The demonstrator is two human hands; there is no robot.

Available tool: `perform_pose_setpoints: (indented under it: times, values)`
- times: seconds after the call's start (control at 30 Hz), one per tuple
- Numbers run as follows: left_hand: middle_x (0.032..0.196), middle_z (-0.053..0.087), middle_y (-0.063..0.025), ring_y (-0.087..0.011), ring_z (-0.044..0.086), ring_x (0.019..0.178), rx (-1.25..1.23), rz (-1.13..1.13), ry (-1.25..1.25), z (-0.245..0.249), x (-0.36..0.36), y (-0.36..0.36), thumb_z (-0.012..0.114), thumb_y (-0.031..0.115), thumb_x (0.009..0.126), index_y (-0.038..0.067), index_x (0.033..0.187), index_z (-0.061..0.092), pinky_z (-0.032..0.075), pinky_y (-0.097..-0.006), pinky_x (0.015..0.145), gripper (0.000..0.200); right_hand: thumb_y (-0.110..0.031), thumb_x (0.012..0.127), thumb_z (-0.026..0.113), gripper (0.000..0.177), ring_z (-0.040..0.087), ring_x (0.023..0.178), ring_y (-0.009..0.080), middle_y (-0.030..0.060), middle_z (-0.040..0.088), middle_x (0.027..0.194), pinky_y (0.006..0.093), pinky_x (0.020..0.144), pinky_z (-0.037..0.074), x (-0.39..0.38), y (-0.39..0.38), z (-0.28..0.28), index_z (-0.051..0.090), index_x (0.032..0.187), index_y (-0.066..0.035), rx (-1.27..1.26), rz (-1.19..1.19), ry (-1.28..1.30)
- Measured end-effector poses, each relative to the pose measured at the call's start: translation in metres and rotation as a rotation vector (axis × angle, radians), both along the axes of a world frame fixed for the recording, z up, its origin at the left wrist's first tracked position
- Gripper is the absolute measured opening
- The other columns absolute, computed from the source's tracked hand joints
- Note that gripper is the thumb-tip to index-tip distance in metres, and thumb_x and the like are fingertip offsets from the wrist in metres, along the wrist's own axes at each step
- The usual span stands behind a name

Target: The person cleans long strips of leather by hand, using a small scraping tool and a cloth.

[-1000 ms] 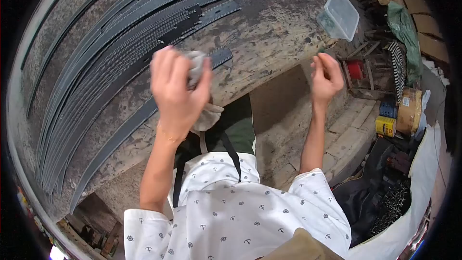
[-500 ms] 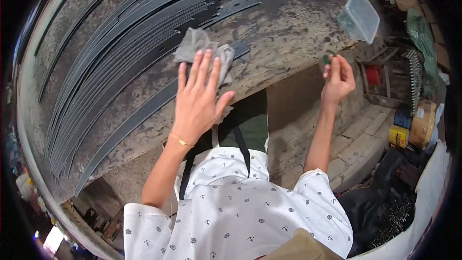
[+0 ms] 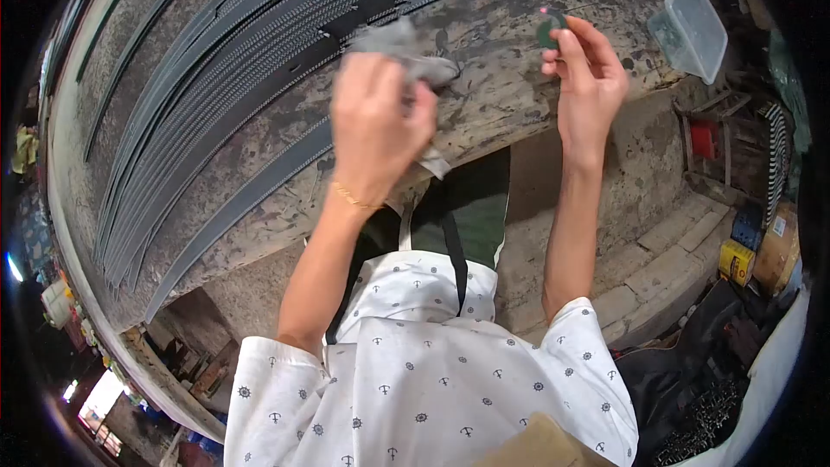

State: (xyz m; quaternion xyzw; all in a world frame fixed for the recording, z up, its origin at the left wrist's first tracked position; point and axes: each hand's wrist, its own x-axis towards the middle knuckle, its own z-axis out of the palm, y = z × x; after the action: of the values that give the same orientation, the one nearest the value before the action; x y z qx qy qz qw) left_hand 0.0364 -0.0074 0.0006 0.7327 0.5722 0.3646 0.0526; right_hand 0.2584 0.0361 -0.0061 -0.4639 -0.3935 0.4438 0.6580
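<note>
My left hand [image 3: 380, 112], blurred by motion, has its fingers curled around a crumpled grey cloth [image 3: 393, 39] over the worktable. Under the cloth lies the end of a single dark grey strip [image 3: 259, 183], partly hidden. Between the thumb and fingers of my right hand [image 3: 590, 73] is a small round dark green piece [image 3: 547, 32], raised above the table's near edge. What kind of piece it is I cannot make out. Beyond my left hand, several long dark grey strips [image 3: 199, 121] with light, stitch-like edges lie side by side in a curve.
The worn, stained worktable [image 3: 510, 78] spans the upper view. A clear plastic box [image 3: 692, 30] stands at its right. Lower right are a stool frame [image 3: 724, 143] with something red, a yellow tin [image 3: 736, 261], a roll of brown tape [image 3: 780, 246] and dark material [image 3: 666, 380].
My left hand has gone from lying flat on the cloth to gripping it, shifting right. My right hand has moved up and over the table with the green piece.
</note>
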Motion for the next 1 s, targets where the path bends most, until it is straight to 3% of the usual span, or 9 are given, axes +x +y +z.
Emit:
perform_pose_setpoints:
  times: [0.1, 0.13, 0.17, 0.23, 0.27, 0.37, 0.57, 0.9, 1.0]
  values:
    - [0.087, 0.059, -0.0122, -0.0309, 0.055, 0.086, -0.019, 0.203, 0.211, 0.009, -0.030, 0.001, 0.068, 0.005, 0.077, 0.000, 0.089, 0.061, 0.044, -0.0432, 0.080, 0.014, -0.008, 0.092, 0.070, 0.020, 0.066, 0.069, 0.0124, 0.0090, 0.071, 0.089, 0.0266, 0.062, 0.057, 0.001, 0.002, -0.005, 0.070, 0.109, 0.003, 0.015, 0.037, -0.106]
    - [0.098, 0.063, -0.0105, -0.0301, 0.057, 0.098, -0.026, 0.225, 0.245, 0.011, -0.033, 0.001, 0.069, 0.008, 0.079, 0.002, 0.095, 0.065, 0.041, -0.0432, 0.091, 0.017, -0.008, 0.092, 0.070, 0.018, 0.065, 0.068, 0.0106, 0.0063, 0.070, 0.086, 0.0246, 0.060, 0.054, -0.001, 0.002, -0.005, 0.071, 0.108, 0.002, 0.006, 0.020, -0.139]
    - [0.098, 0.063, -0.0105, -0.0301, 0.057, 0.098, -0.041, 0.238, 0.246, 0.013, -0.034, 0.001, 0.069, 0.008, 0.079, 0.002, 0.095, 0.065, 0.041, -0.0432, 0.091, 0.017, -0.008, 0.092, 0.070, 0.018, 0.065, 0.068, 0.0106, 0.0063, 0.070, 0.086, 0.0246, 0.060, 0.054, -0.002, 0.000, -0.005, 0.071, 0.108, 0.002, -0.006, 0.036, -0.140]
    - [0.110, 0.061, -0.0077, -0.0285, 0.058, 0.105, 0.164, 0.073, 0.313, 0.019, -0.031, 0.006, 0.070, 0.011, 0.078, 0.004, 0.099, 0.066, 0.040, -0.0419, 0.094, 0.022, -0.007, 0.092, 0.070, 0.017, 0.064, 0.067, 0.0090, 0.0045, 0.070, 0.085, 0.0226, 0.058, 0.051, -0.002, 0.000, -0.005, 0.072, 0.107, 0.000, -0.013, 0.041, -0.287]
    - [0.113, 0.063, -0.0072, -0.0274, 0.058, 0.110, 0.117, 0.002, 0.237, 0.021, -0.028, 0.006, 0.071, 0.011, 0.079, 0.005, 0.101, 0.068, 0.039, -0.0420, 0.098, 0.023, -0.006, 0.092, 0.070, 0.016, 0.062, 0.066, 0.0075, 0.0038, 0.070, 0.085, 0.0210, 0.057, 0.048, -0.004, 0.001, -0.005, 0.072, 0.107, 0.000, -0.022, 0.037, -0.337]
    - [0.107, 0.067, -0.0097, -0.0305, 0.063, 0.100, -0.058, -0.171, 0.057, 0.014, -0.022, 0.021, 0.074, 0.009, 0.083, 0.003, 0.104, 0.072, 0.049, -0.0389, 0.087, 0.022, -0.005, 0.092, 0.070, 0.016, 0.061, 0.066, 0.0069, 0.0038, 0.070, 0.085, 0.0206, 0.058, 0.047, -0.008, 0.005, 0.000, 0.073, 0.106, 0.000, -0.074, 0.084, -0.401]
    - [0.095, 0.067, -0.0109, -0.0310, 0.065, 0.087, -0.253, -0.341, 0.084, 0.012, -0.019, 0.056, 0.074, 0.012, 0.085, 0.003, 0.098, 0.073, 0.052, -0.0380, 0.076, 0.016, -0.004, 0.091, 0.070, 0.015, 0.059, 0.066, 0.0062, 0.0035, 0.070, 0.084, 0.0201, 0.058, 0.047, -0.006, 0.006, -0.001, 0.073, 0.106, 0.000, -0.069, 0.102, -0.360]
    - [0.088, 0.066, -0.0096, -0.0301, 0.065, 0.082, -0.094, -0.252, 0.098, 0.002, -0.006, 0.048, 0.073, 0.008, 0.080, 0.003, 0.088, 0.071, 0.052, -0.0370, 0.073, 0.010, -0.002, 0.089, 0.070, 0.013, 0.061, 0.070, 0.0044, 0.0006, 0.069, 0.082, 0.0195, 0.059, 0.048, -0.035, 0.004, 0.013, 0.073, 0.102, 0.000, -0.137, 0.144, -0.321]
    - [0.085, 0.066, -0.0102, -0.0297, 0.065, 0.080, -0.115, -0.246, 0.039, 0.001, -0.009, 0.049, 0.072, 0.006, 0.079, 0.001, 0.087, 0.069, 0.052, -0.0363, 0.072, 0.009, 0.000, 0.087, 0.071, 0.010, 0.058, 0.067, 0.0014, -0.0014, 0.069, 0.080, 0.0170, 0.056, 0.042, -0.046, 0.002, 0.005, 0.073, 0.096, 0.001, -0.079, 0.157, -0.331]
